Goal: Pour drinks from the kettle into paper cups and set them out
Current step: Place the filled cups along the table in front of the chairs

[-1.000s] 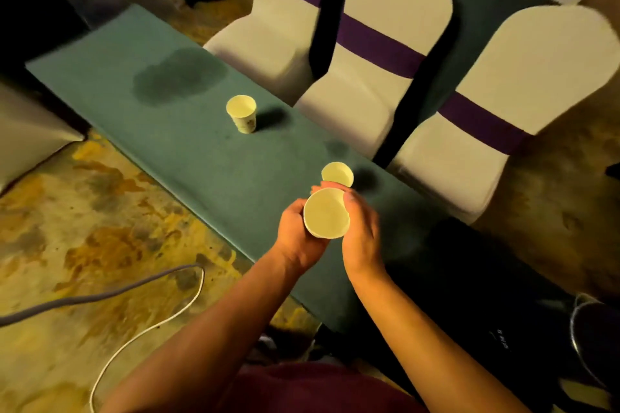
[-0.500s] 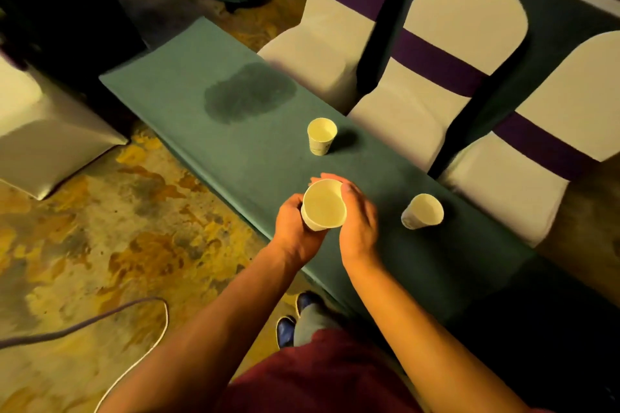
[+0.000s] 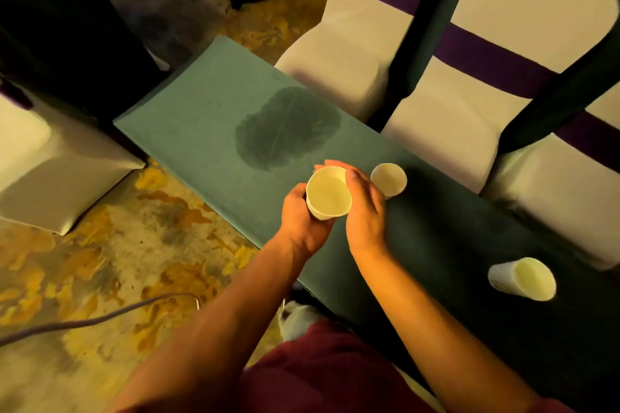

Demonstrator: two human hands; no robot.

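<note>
At the far left of the frame a cable (image 3: 84, 322) trails over the mottled floor. Centre frame, a dark wet patch (image 3: 285, 129) stains the green table (image 3: 201, 131). Just below it, the left hand (image 3: 302, 218) and right hand (image 3: 365, 211) together grasp a paper cup (image 3: 328, 193) above the table. A second cup (image 3: 389, 178) stands just right of the right hand. A third cup (image 3: 523, 278) stands at lower right. White-covered chairs (image 3: 453, 104) line the upper right.
</note>
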